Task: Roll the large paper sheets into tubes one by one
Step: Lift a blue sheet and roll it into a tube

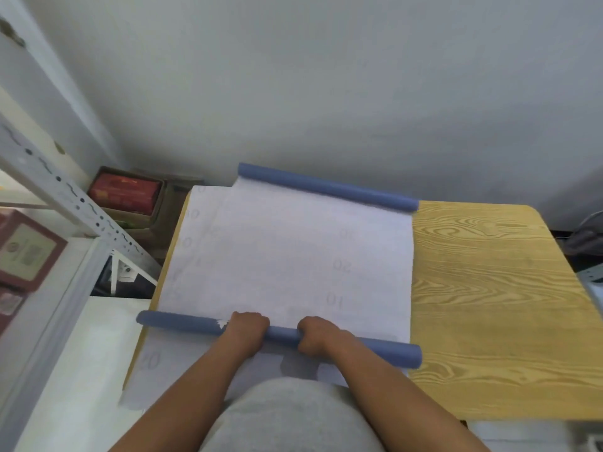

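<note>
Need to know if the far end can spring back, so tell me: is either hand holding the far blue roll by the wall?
No. Both the left hand and right hand grip the near blue roll; the far blue roll lies untouched.

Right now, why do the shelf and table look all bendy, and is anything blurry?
In the head view, the wide lens bows the shelf and table edges; the whole picture is soft, so the paper sheet's numbers look faint; light is even, with a small shadow below the right hand.

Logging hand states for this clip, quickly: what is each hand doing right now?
Left hand: fingers curled round the near blue rolled paper tube.
Right hand: gripping the same tube, beside the left.
</note>
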